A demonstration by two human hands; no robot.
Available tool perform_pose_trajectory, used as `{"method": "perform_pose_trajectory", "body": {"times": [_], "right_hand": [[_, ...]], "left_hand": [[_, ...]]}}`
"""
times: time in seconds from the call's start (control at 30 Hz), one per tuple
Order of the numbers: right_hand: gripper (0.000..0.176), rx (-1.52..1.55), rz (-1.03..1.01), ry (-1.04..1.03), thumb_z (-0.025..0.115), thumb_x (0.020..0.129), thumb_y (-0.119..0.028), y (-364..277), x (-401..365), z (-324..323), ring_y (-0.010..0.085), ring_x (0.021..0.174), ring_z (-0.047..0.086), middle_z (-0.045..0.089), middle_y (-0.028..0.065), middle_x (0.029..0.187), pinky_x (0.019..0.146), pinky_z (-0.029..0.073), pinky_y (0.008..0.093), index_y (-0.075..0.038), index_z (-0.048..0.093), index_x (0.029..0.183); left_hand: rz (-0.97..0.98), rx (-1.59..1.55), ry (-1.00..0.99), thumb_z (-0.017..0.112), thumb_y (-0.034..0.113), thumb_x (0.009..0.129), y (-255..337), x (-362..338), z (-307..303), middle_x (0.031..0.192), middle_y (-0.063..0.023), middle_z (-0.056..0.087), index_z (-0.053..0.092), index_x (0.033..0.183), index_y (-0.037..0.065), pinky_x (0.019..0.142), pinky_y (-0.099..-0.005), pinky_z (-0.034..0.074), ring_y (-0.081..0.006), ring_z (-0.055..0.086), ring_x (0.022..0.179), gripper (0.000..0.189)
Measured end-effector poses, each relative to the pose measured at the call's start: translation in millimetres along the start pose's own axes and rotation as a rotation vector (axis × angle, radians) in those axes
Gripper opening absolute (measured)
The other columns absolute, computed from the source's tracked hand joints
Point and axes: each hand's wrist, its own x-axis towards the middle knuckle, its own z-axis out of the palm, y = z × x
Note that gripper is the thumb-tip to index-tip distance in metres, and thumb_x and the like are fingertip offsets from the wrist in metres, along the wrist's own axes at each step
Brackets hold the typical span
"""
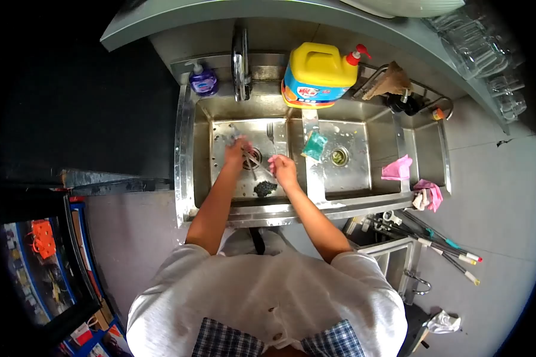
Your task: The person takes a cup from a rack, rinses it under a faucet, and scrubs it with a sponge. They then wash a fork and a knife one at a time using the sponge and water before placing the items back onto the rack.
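Observation:
Over the left sink basin [221,181], my left hand [236,150] is closed around a thin metal utensil [259,164]; its kind is too blurred to tell. The utensil slants down to the right, to my right hand [284,170], whose fingers are pinched at its far end. A fork [270,131] lies on the basin floor beyond my hands. Nearer to me sits a dark scouring pad [265,189]. The drain [253,157] is partly hidden beneath my left hand and the utensil. To the right, a green sponge [315,145] rests on the divider.
A faucet [240,65], a purple soap bottle [203,80] and a big yellow detergent jug [321,74] stand along the back. A second basin [354,178] adjoins on the right. Pink cloths [397,168] hang near its right end. Glasses [473,53] stand on the shelf [220,16] above.

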Motion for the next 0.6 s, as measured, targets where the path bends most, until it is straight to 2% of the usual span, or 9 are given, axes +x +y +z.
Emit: {"method": "perform_pose_trajectory", "body": {"times": [0.1,0.23,0.3,0.37,0.4,0.43,0.5,0.57,0.6], "right_hand": [[0.026,0.078,0.261,-0.041,0.045,0.092,-0.023,2,4,-7,0.0105,0.046,0.049,0.052,0.0023,0.058,0.044,0.041,0.023,-0.003,0.06,0.084],[0.022,0.011,0.323,0.095,0.045,0.09,-0.018,17,-2,-18,0.0096,0.042,0.043,0.047,0.0012,0.054,0.038,0.038,0.0242,-0.005,0.059,0.078],[0.021,-0.107,0.297,0.058,0.051,0.088,-0.018,-13,-13,-29,0.0082,0.048,0.042,0.048,-0.0006,0.056,0.045,0.039,0.0228,-0.004,0.06,0.076],[0.021,-0.315,-0.049,0.229,0.052,0.087,-0.018,-11,-14,-45,0.0074,0.05,0.042,0.05,-0.0002,0.056,0.048,0.037,0.023,-0.003,0.061,0.075],[0.021,-0.395,-0.109,0.338,0.054,0.086,-0.017,-16,-12,-55,0.0087,0.052,0.044,0.051,0.0007,0.057,0.051,0.036,0.0257,-0.001,0.061,0.075],[0.021,-0.462,-0.168,0.429,0.053,0.085,-0.017,-34,-15,-62,0.0193,0.053,0.048,0.054,0.0114,0.057,0.053,0.04,0.0342,0.0,0.058,0.074],[0.023,-0.517,-0.041,0.482,0.054,0.085,-0.019,-41,-9,-85,0.0242,0.052,0.047,0.053,0.0157,0.058,0.054,0.039,0.0364,0.001,0.058,0.073],[0.025,-0.624,-0.069,0.518,0.053,0.086,-0.021,-50,-5,-101,0.0305,0.054,0.048,0.051,0.0188,0.059,0.055,0.039,0.0376,0.002,0.057,0.075],[0.024,-0.616,-0.065,0.533,0.053,0.086,-0.02,-54,-5,-102,0.0276,0.055,0.049,0.053,0.0175,0.06,0.056,0.04,0.0359,0.001,0.058,0.074]], "left_hand": [[-0.08,0.155,0.095,0.047,0.02,0.092,-25,28,-54,0.062,-0.002,0.051,0.058,0.086,0.004,0.05,-0.0326,0.044,-0.0191,0.049,0.052,0.02],[-0.285,0.225,0.134,0.044,0.024,0.091,-86,92,-140,0.086,-0.0108,0.058,0.054,0.106,0.004,0.062,-0.0392,0.047,-0.0258,0.056,0.071,0.027],[-0.31,0.368,0.178,0.043,0.026,0.09,-104,101,-168,0.096,-0.0143,0.059,0.054,0.112,0.003,0.068,-0.0413,0.047,-0.0286,0.057,0.08,0.033],[-0.21,0.614,0.306,0.044,0.026,0.09,-103,89,-175,0.106,-0.0169,0.057,0.053,0.114,0.002,0.075,-0.0422,0.046,-0.0307,0.056,0.089,0.036],[-0.161,0.737,0.375,0.044,0.027,0.09,-103,87,-177,0.11,-0.0182,0.056,0.053,0.115,0.001,0.078,-0.0427,0.045,-0.0318,0.056,0.094,0.037],[-0.155,0.842,0.411,0.044,0.027,0.089,-105,87,-183,0.108,-0.0179,0.056,0.054,0.113,0.001,0.077,-0.0426,0.045,-0.0316,0.056,0.092,0.036],[-0.181,0.959,0.398,0.044,0.027,0.089,-109,89,-192,0.103,-0.0173,0.057,0.054,0.109,0.001,0.074,-0.0426,0.046,-0.031,0.057,0.088,0.034],[-0.202,1.044,0.357,0.045,0.027,0.089,-110,93,-197,0.097,-0.0168,0.058,0.055,0.105,0.001,0.071,-0.0425,0.046,-0.0305,0.058,0.085,0.032],[-0.203,1.083,0.342,0.045,0.027,0.089,-109,93,-197,0.095,-0.0165,0.058,0.055,0.103,0.001,0.07,-0.0424,0.046,-0.0302,0.058,0.083,0.032]]}}
